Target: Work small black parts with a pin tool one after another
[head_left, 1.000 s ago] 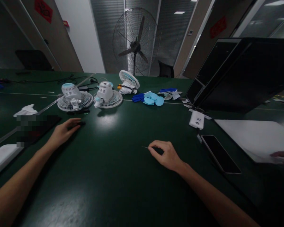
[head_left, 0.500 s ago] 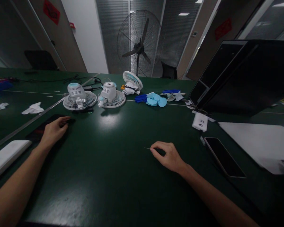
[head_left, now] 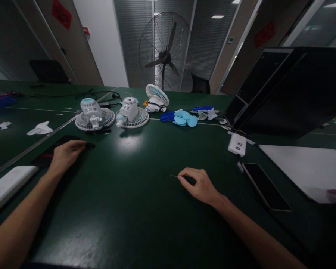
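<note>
Right hand: thumb and forefinger pinched on a thin rod, its free end pointing left above the table. Left hand: fingertips narrowed on a small black piece, which juts out to the right, near the dark pad; too dim for me to tell what it is. My hands are well apart. Beyond the left, two white fans lie grille-down; a third fan leans behind. Blue blades touch a glove. Right of my right hand: a phone, screen dark.
</note>
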A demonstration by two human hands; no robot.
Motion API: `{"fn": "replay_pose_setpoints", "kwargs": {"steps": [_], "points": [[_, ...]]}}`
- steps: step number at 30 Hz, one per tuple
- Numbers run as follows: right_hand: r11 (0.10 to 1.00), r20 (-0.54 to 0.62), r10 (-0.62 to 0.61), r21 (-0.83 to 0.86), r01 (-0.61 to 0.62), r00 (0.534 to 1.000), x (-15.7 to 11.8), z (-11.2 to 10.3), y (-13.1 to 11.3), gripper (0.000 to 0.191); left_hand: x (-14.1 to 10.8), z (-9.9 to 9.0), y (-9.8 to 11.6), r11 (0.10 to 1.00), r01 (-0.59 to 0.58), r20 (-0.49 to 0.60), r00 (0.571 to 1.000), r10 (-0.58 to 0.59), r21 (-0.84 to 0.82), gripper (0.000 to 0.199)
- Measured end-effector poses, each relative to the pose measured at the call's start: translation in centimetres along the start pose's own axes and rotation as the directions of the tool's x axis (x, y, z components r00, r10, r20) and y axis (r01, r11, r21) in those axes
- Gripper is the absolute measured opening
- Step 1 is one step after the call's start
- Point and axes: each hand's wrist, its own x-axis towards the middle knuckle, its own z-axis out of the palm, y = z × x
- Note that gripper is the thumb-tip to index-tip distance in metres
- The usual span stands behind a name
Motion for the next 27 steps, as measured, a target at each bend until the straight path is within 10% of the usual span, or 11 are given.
{"fn": "replay_pose_setpoints", "kwargs": {"steps": [10, 27], "points": [[1.000, 0.006, -0.013, -0.003, 0.013, 1.000, 0.1, 0.0, 0.0, 0.016, -0.3, 1.1, 1.8, 0.965, -0.252, 0.043, 0.967, 0.250, 0.068, 0.042], [1.000, 0.022, -0.006, -0.009, 0.007, 1.000, 0.1, -0.1, -0.1, 0.019, -0.6, 0.4, 1.5, 0.993, -0.040, -0.013, 0.999, 0.039, -0.107, 0.049]]}}
